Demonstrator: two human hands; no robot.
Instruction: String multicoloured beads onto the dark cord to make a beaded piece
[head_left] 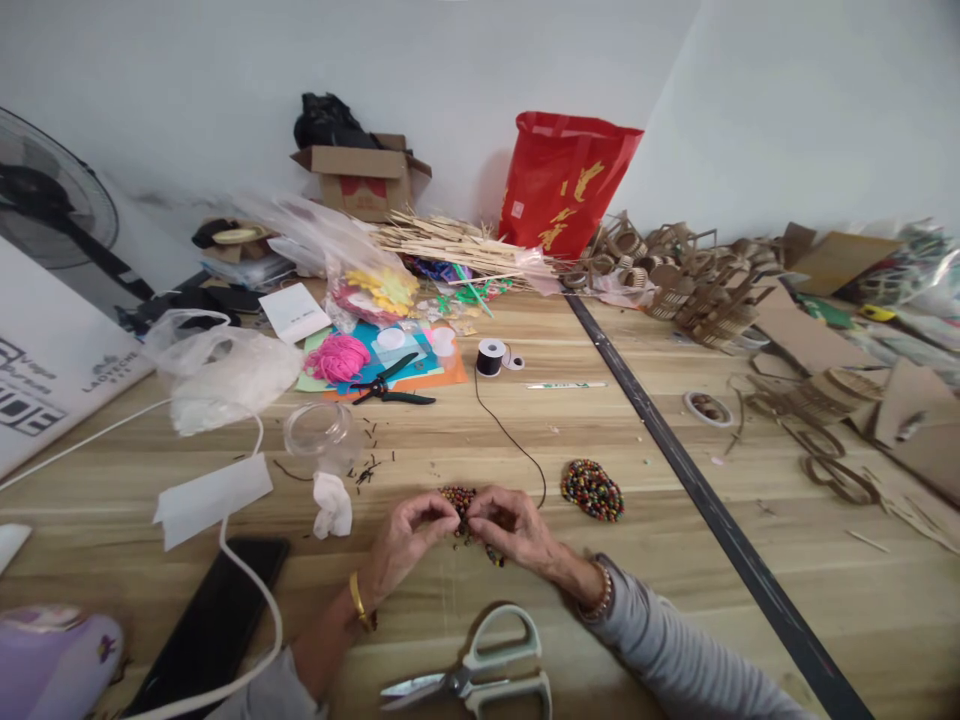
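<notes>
My left hand [416,535] and my right hand [510,525] meet almost fingertip to fingertip over a small heap of multicoloured beads [457,495]. On each, thumb and forefinger are pinched together; what they hold is too small to make out. A thin black cord [510,437] runs from its spool [490,358] to behind my right hand. A short row of beads [494,556] shows beneath that hand. To the right lies a coiled string of multicoloured beads [592,490]. Pale-handled scissors [480,675] rest, blades partly apart, near the table's front edge.
Left of my hands lie a crumpled tissue [331,505], a clear round container [319,430], a black phone [214,620] and a white cable [262,580]. Farther back are dark-handled pliers [390,385] and pink yarn [337,357]. A black strip [697,480] crosses the table at right.
</notes>
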